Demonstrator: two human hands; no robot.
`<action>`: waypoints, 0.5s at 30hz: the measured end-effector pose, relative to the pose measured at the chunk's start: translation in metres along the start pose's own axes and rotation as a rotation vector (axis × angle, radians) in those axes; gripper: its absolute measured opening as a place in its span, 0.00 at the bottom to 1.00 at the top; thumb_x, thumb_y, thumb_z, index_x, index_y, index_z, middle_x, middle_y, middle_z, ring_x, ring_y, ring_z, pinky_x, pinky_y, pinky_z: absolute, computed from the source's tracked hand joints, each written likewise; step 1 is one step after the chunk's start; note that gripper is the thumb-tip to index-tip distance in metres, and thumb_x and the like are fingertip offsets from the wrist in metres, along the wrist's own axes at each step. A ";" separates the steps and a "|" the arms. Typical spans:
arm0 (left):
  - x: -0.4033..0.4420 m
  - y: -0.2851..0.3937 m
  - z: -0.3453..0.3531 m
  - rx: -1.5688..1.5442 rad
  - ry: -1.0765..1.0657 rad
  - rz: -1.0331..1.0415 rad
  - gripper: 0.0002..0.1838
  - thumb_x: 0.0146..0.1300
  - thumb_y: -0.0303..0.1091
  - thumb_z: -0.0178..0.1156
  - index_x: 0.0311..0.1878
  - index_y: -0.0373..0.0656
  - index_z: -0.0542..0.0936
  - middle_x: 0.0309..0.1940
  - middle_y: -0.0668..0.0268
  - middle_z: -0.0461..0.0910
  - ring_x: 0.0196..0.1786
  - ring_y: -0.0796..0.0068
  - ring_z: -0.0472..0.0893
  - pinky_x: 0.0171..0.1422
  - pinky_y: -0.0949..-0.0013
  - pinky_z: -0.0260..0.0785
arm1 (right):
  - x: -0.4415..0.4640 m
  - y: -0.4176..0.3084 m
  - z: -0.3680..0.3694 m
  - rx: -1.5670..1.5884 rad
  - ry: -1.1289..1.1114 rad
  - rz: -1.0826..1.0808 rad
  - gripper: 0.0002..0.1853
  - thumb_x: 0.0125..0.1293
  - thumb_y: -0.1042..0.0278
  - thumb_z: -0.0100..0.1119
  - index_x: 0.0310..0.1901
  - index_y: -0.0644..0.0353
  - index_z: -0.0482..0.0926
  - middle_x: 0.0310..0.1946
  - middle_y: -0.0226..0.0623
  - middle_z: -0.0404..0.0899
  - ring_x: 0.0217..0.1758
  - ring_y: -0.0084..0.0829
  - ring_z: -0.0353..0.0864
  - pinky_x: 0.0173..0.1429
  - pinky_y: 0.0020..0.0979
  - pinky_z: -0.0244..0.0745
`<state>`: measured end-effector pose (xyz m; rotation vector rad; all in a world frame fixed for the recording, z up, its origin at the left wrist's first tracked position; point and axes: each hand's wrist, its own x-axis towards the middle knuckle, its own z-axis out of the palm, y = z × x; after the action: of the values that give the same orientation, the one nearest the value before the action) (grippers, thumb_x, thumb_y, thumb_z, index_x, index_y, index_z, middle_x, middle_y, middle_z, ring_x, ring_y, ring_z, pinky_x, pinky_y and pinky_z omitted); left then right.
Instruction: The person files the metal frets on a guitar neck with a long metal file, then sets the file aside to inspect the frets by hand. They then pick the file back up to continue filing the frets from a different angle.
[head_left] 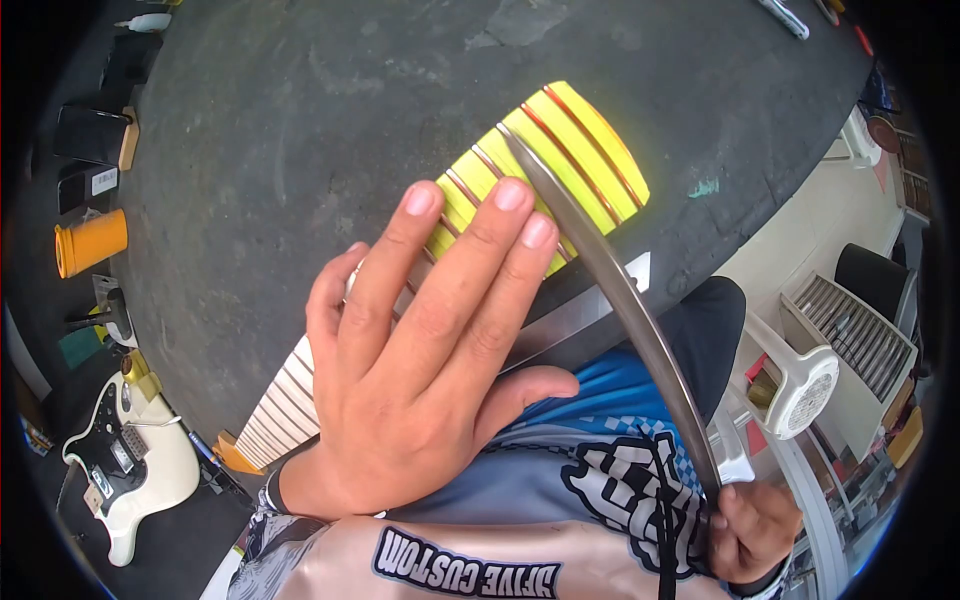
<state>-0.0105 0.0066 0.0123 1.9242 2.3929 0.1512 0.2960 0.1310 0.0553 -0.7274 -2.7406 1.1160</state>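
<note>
A guitar neck [592, 165] lies diagonally on the dark work surface. Yellow tape covers the fretboard between the metal frets at its upper right end, while the lower left stretch looks white. Across it, fingers spread, my left hand [420, 360] lies palm down and covers the middle of the neck. My right hand [752, 532], at lower right, is closed around the end of a long, slightly curved dark metal file [625, 290]. The far end of the file rests on the yellow-taped part, nearly in line with the frets and just right of my left fingertips.
A white electric guitar body [150, 465] lies at lower left. Along the left edge are an orange cup [92, 243], a dark phone-like slab [92, 135] and a hammer-like tool [115, 315]. A white stool [800, 385] and a slatted rack [850, 325] stand at right.
</note>
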 end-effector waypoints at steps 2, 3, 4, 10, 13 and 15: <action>0.000 0.000 0.000 -0.001 -0.001 0.003 0.46 0.62 0.69 0.59 0.69 0.36 0.76 0.68 0.53 0.76 0.74 0.48 0.70 0.75 0.54 0.60 | -0.014 -0.004 -0.001 0.070 0.012 0.067 0.25 0.58 0.77 0.59 0.60 0.54 0.84 0.23 0.35 0.80 0.19 0.31 0.74 0.29 0.28 0.68; 0.000 0.000 0.000 0.004 0.003 0.005 0.46 0.62 0.69 0.59 0.69 0.36 0.76 0.68 0.53 0.76 0.74 0.48 0.70 0.75 0.54 0.60 | -0.013 -0.006 0.000 0.102 0.019 0.102 0.26 0.58 0.77 0.59 0.60 0.53 0.84 0.23 0.34 0.80 0.20 0.31 0.74 0.28 0.28 0.67; 0.000 0.000 0.001 0.008 0.009 0.008 0.46 0.62 0.69 0.59 0.69 0.36 0.76 0.68 0.53 0.76 0.74 0.48 0.70 0.75 0.54 0.60 | -0.006 -0.005 -0.003 0.065 -0.012 0.060 0.26 0.58 0.78 0.59 0.60 0.54 0.84 0.24 0.36 0.81 0.21 0.32 0.76 0.29 0.29 0.69; 0.001 0.003 0.001 0.016 0.021 -0.007 0.46 0.61 0.69 0.60 0.70 0.36 0.75 0.69 0.54 0.76 0.74 0.48 0.69 0.76 0.54 0.60 | 0.099 -0.021 0.036 0.124 0.060 -0.004 0.24 0.58 0.85 0.61 0.58 0.65 0.83 0.25 0.43 0.82 0.23 0.35 0.80 0.31 0.30 0.75; 0.000 0.002 0.000 0.014 0.010 -0.003 0.46 0.61 0.69 0.60 0.70 0.36 0.75 0.69 0.54 0.76 0.74 0.48 0.69 0.75 0.54 0.60 | 0.094 -0.019 0.034 0.175 0.057 0.020 0.25 0.57 0.85 0.61 0.59 0.65 0.83 0.25 0.43 0.81 0.23 0.35 0.81 0.31 0.28 0.75; 0.000 0.001 0.001 0.002 0.012 0.004 0.46 0.62 0.68 0.60 0.70 0.37 0.76 0.69 0.54 0.76 0.74 0.48 0.69 0.75 0.54 0.60 | 0.059 -0.007 0.024 0.178 0.033 0.028 0.25 0.56 0.85 0.60 0.59 0.63 0.84 0.25 0.41 0.81 0.23 0.34 0.80 0.30 0.28 0.74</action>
<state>-0.0092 0.0069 0.0116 1.9344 2.3981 0.1604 0.2348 0.1389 0.0377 -0.7540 -2.5695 1.3203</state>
